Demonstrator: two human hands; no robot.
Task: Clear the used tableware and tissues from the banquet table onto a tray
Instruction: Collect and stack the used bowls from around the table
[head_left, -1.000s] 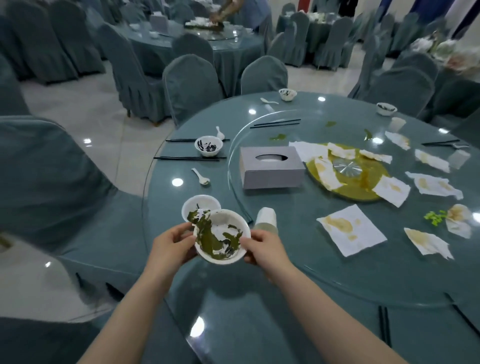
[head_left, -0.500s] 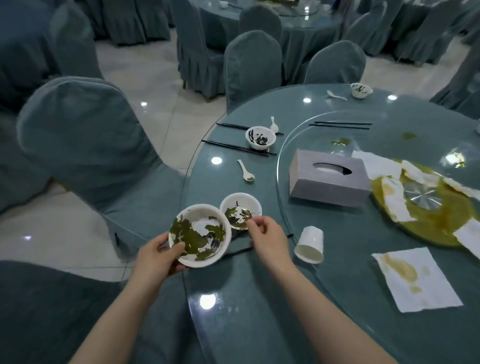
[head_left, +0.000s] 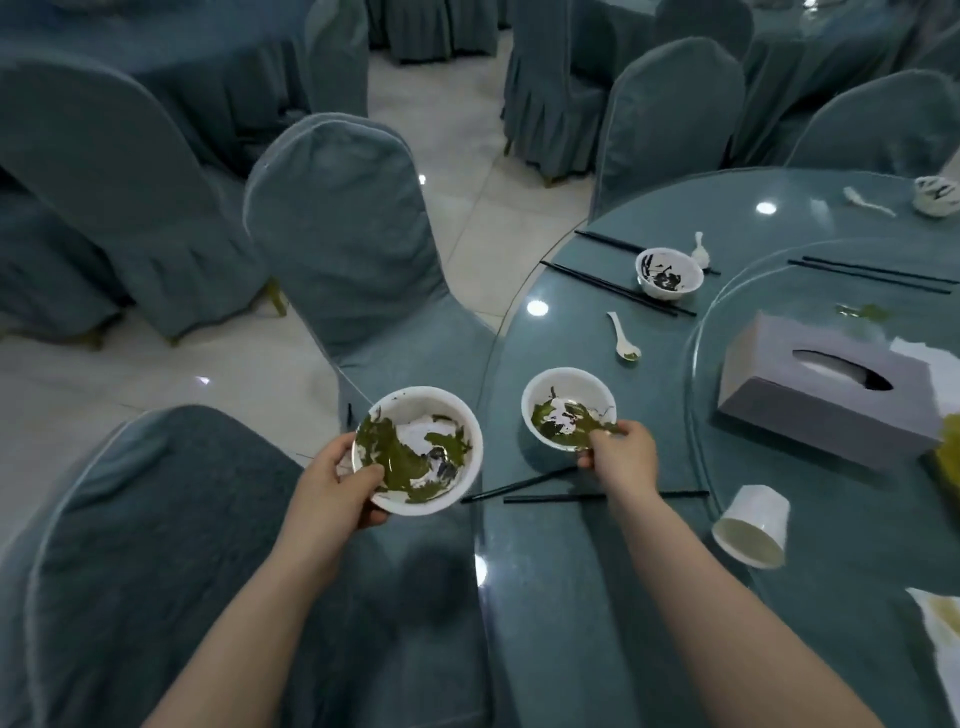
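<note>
The large soiled bowl (head_left: 418, 449) is held past the table (head_left: 571, 623) edge, its rim gripped by the left hand (head_left: 332, 488). At its three o'clock the small bowl (head_left: 569, 408), on the table, is pinched by the right hand (head_left: 621, 454). Bowls are being gathered; stacking is likely needed next.

We note larger white bowl (head_left: 418, 449), green leafy residue inside, tilted toward us, held by left hand (head_left: 332, 488) just off table's (head_left: 571, 597) left edge. Smaller bowl (head_left: 569, 408), same green residue, upright on table near that edge; right hand (head_left: 621, 457) pinches its near rim. Black chopsticks (head_left: 550, 498) lie loose just nearside of it. White cup (head_left: 753, 525) on its side farther right, mouth toward us. Stained tissue (head_left: 940, 618) at right, possibly crumpled; we see only part.
</note>
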